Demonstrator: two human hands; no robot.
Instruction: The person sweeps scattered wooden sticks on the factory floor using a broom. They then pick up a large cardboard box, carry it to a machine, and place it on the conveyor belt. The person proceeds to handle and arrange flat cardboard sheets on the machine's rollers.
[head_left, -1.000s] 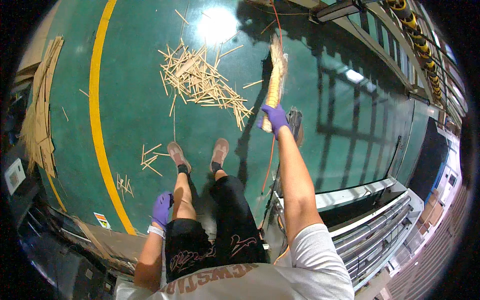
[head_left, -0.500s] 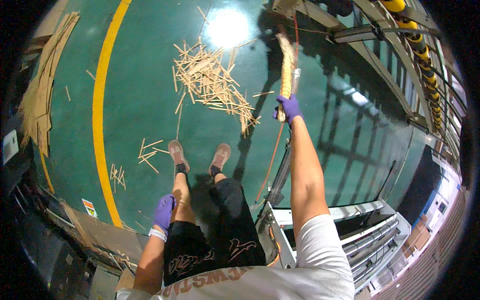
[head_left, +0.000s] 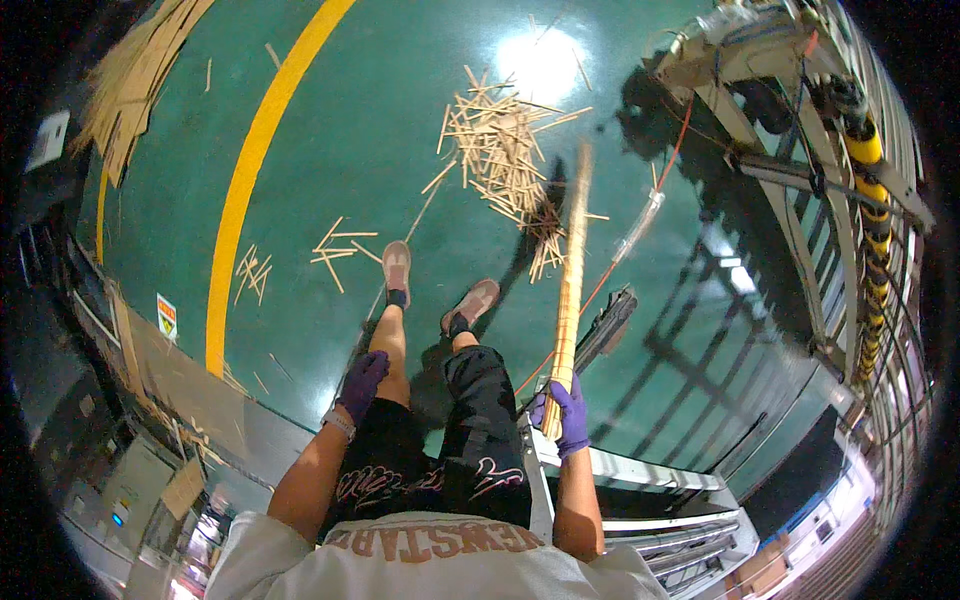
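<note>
A long yellow straw broom reaches forward over the floor, bound with dark spiral winding and slightly smeared at its far end. My right hand, in a purple glove, is wrapped round its near end. Beside the broom's far part lies a loose heap of thin tan strips. My left hand, also gloved in purple, hangs beside my left leg with fingers loosely bent; nothing shows in it.
Smaller groups of strips lie left of my feet, near a yellow floor line. Stacked brown sheets stand far left. A metal frame with a striped bar is at right, roller machinery near right. A red cord crosses the floor.
My right hand has drawn back toward my body with the broom, which now lies closer in. My view has shifted, so the heap appears further right. My right foot has turned.
</note>
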